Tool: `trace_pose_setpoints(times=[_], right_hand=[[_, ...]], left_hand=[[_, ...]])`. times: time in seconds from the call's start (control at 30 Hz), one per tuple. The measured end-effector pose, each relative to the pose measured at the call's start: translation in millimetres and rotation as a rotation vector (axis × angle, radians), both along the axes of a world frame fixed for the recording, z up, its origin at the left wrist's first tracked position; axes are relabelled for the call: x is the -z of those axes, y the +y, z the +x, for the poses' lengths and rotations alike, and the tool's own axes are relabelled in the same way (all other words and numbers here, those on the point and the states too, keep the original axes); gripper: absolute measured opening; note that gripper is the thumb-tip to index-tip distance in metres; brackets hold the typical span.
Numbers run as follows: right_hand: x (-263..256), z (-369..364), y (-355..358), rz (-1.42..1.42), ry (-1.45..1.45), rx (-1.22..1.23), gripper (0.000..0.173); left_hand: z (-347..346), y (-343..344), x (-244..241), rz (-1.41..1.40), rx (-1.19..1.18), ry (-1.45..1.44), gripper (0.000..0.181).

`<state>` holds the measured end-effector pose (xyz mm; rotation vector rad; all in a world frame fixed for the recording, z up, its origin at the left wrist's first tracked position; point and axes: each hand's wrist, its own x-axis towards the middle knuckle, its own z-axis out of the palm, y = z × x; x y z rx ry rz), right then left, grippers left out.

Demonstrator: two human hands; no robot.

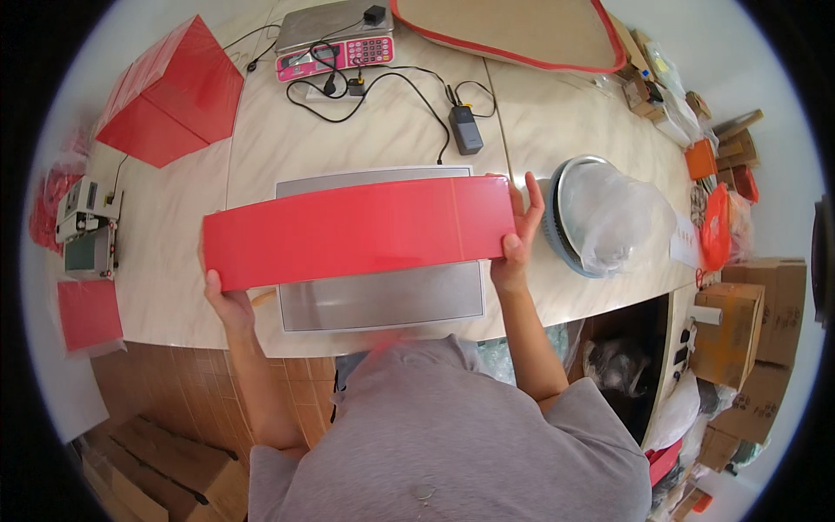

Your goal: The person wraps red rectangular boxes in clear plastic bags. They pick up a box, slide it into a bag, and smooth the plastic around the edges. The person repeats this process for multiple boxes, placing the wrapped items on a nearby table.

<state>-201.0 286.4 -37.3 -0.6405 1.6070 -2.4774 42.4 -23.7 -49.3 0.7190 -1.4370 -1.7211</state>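
A long red box or stack of red sheets (352, 228) is held up in front of me, spanning the gap between both hands. At its left end, my left hand (228, 300) grips the lower corner with the thumb on the near face. My right hand (520, 235) clasps the opposite end, thumb on the face and one finger raised. Below the red piece lies a grey rectangular mat or plate (385, 300) with a white border, partly covered by it. A small tan item (264, 298) peeks out beside my left hand.
A plastic-wrapped red stack (176, 98) stands back left, near a pink-fronted digital scale (336, 55). Cables run to a dark power bank (465, 129). To the right is a round basin (564, 215) holding clear plastic. A small machine (88, 222) occupies the far left; cardboard boxes (727, 333) line the right.
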Motion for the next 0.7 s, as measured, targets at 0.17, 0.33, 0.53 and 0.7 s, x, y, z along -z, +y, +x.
trace_pose_setpoints(times=[0.17,0.33,0.53,0.7], right_hand=[[-2.1,3.4,34.1,0.112,-0.034,0.04,0.102],[16.0,22.9,58.7,0.455,0.159,0.03,0.091],[21.4,21.6,53.7,0.574,0.051,-0.139,0.079],[12.6,33.6,21.8,0.584,0.045,-0.22,0.087]], left_hand=[[-37.3,29.1,-7.9,0.148,0.094,0.211,0.073],[-26.0,-16.3,40.1,0.336,0.084,0.021,0.073],[2.7,-54.0,93.5,0.378,0.072,-0.39,0.068],[51.9,-84.7,160.1,0.45,0.156,-0.478,0.064]])
